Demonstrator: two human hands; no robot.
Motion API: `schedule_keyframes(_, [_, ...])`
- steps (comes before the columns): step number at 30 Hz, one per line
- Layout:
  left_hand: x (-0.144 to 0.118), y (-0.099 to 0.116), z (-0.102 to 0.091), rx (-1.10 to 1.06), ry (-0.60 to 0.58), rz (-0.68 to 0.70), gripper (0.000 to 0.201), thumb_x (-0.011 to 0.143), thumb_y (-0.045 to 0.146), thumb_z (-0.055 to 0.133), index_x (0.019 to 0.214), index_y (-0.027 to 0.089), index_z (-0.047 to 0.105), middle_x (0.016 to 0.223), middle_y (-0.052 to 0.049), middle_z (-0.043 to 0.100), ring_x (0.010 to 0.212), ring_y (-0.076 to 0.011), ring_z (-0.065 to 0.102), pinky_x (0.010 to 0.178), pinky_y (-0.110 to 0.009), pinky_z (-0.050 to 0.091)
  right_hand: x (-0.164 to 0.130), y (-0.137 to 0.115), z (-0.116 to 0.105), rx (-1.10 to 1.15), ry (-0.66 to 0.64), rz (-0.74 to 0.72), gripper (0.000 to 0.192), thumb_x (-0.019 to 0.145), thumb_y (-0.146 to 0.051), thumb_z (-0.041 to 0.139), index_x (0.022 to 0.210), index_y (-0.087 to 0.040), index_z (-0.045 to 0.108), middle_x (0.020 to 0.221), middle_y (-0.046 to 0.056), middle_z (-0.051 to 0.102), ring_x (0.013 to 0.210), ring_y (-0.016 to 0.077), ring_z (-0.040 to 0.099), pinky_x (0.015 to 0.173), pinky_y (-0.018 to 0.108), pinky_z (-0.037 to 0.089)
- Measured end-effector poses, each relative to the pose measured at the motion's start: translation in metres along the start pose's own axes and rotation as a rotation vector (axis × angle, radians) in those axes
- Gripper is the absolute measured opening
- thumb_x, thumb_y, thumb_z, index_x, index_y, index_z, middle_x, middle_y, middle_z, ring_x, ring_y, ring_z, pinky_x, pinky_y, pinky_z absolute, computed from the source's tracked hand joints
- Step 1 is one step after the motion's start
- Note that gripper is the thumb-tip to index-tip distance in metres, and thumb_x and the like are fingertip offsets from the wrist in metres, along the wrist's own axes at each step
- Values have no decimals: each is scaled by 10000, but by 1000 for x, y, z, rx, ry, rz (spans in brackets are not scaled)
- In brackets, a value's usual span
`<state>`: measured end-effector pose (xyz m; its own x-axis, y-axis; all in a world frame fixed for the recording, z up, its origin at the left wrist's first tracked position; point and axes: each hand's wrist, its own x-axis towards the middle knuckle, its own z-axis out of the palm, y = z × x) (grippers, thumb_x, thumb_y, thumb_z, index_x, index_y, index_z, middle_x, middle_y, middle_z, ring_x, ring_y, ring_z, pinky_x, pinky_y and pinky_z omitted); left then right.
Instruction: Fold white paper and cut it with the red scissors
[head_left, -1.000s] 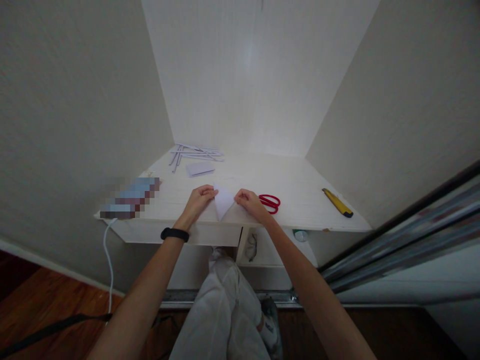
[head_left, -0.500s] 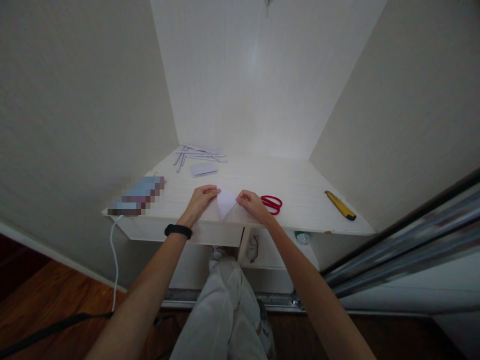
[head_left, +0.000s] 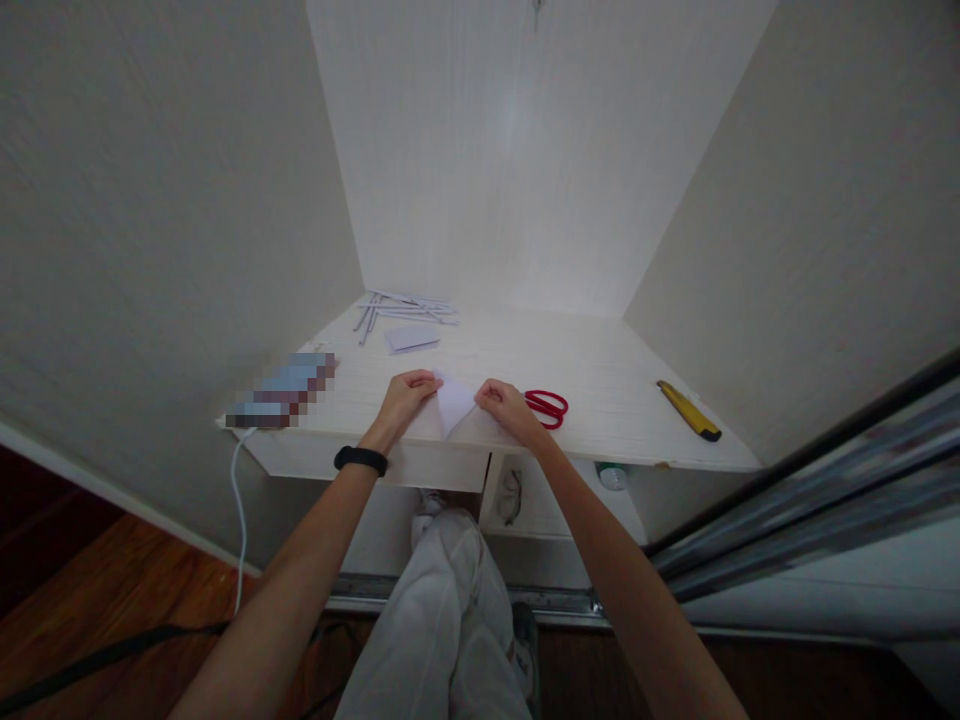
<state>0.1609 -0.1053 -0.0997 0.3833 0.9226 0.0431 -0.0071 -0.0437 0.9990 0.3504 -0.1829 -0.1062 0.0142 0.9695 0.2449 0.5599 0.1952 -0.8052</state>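
Left hand [head_left: 405, 402] pinched the paper [head_left: 454, 403] at ten o'clock, right hand [head_left: 508, 409] at three, probably to hold it taut near the desk's [head_left: 607, 400] six-o'clock edge. Scissors [head_left: 551, 409] lay at three o'clock, seemingly within easy reach.

white paper [head_left: 454, 404] | triangular, narrow tip frontmost | pinched at two corners | near desk edge [head_left: 424, 441]

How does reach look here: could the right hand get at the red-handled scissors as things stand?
Probably yes: the red-handled scissors lie close beside the right hand, with nothing visible in between. That hand is pinching the white paper and would likely need to let go first.
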Motion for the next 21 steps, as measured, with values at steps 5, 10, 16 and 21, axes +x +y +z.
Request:
schedule_keyframes(5, [2,-1,1,-1,23,2,308,884,305,573,1151,151,569,1149,-89,604,961,-212,616,804,-417,532,1,1,1,3,-3,-3,259,919,-297,560,1122,-138,584,1085,74,624,900,192,633,767,381,543])
schedule_keyframes(10, [6,-4,2,-34,79,-8,299,885,304,572,1141,149,572,1125,-85,612,934,-203,622,784,-402,539,2,3,0,15,-20,-7,246,920,-299,558,1100,-135,592,1059,69,631,880,185,635,757,373,544])
schedule_keyframes(16, [7,-4,2,-98,126,17,170,854,273,617,937,124,624,899,-33,648,755,-143,620,677,-317,529,4,6,1,41,-13,-11,211,918,-301,560,1026,-127,610,979,51,642,823,166,633,728,350,539])
schedule_keyframes(21, [6,-2,4,-166,144,52,284,531,291,844,679,135,659,617,21,613,580,-106,558,575,-233,427,3,2,-1,70,3,-37,200,908,-318,564,862,-127,601,798,4,608,674,125,583,640,291,496])
